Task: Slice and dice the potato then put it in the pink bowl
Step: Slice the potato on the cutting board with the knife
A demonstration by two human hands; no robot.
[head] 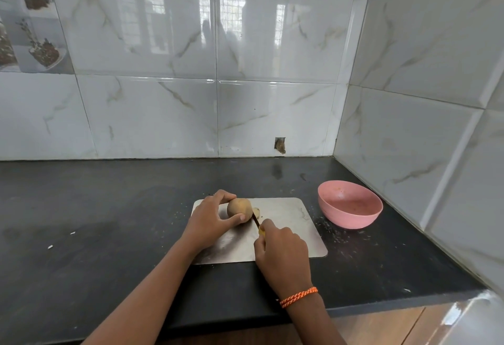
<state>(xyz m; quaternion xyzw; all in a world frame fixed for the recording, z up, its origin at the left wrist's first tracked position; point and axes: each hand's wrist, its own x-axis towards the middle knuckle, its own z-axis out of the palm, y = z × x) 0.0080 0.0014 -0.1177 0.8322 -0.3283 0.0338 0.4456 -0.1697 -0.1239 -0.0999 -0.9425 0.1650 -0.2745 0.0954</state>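
Holding the potato (239, 209) down on the cutting board (289, 216): left hand (208, 224) is curled over it, fingers across the far top, thumb pressed against the near side. That grip is closed round the potato, which sits on the left half of the board.

Right hand (283, 252) has a closed grip on a knife (256, 221). A bit of yellow handle shows at the fingers; the dark blade runs up and away to the potato's right end. Blade sits just at the cut face. How deep it is, I cannot tell.

One small pale slice (256, 211) lies on the board, touching or just beside the potato's right end, behind the blade.

Orange braided thread band (298, 297) on the right wrist.

Pink bowl (350, 205) stands upright on the black counter (109, 221), just off the board's right edge, near the corner where the two tiled walls (272, 44) meet. No potato pieces in it, only a few faint specks inside.

Small pale scraps and crumbs are scattered on the counter: some between the board and bowl, a couple well left of the board.
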